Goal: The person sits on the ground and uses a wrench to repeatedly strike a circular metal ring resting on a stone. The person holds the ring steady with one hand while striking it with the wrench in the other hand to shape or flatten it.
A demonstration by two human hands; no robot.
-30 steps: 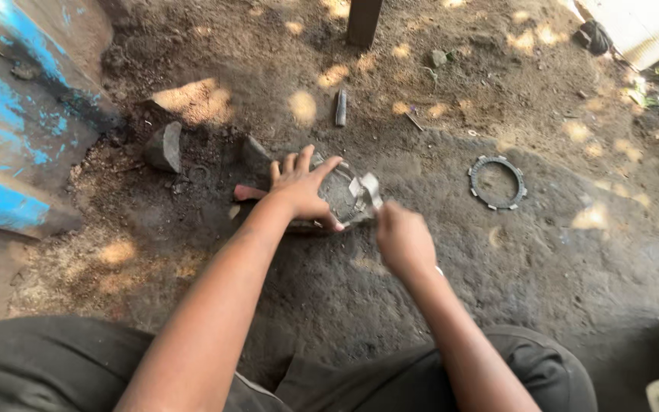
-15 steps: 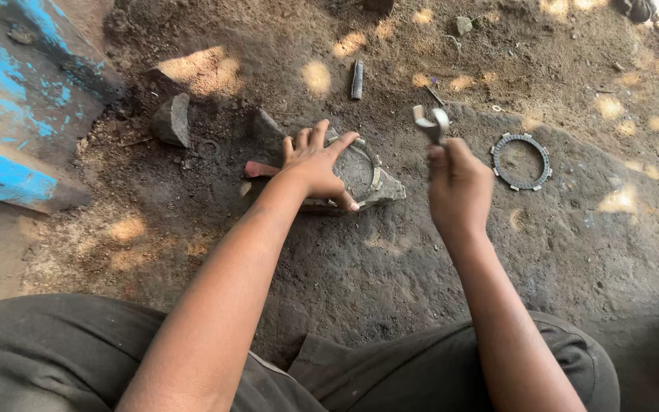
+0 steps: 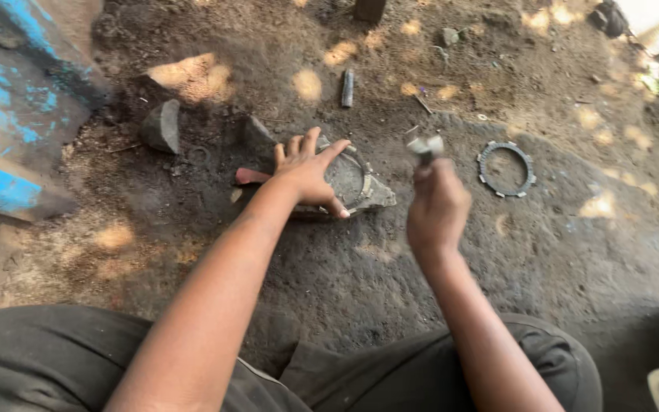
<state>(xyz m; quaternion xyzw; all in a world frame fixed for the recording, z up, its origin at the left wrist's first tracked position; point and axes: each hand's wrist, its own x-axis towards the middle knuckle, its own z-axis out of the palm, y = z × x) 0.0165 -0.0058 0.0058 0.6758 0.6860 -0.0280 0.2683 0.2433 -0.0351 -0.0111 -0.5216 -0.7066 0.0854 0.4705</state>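
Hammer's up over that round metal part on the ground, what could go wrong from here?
1. The left hand lies spread on the round metal part, fingers near its middle; a blow from the small hammer could catch them.
2. The part rests on loose dirt, so it may shift when struck.
3. The right hand holds the hammer just under its head; its grip could slip.

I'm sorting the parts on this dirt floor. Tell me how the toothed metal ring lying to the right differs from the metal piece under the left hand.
The toothed metal ring lies alone and untouched on the ground; the grey metal piece is pinned under the left hand. The ring is a thin open hoop with notched edges; the piece is bulkier, with a round rim and a jagged corner. The right hand holds a small hammer raised between them. Both look grey and dirt-coated.
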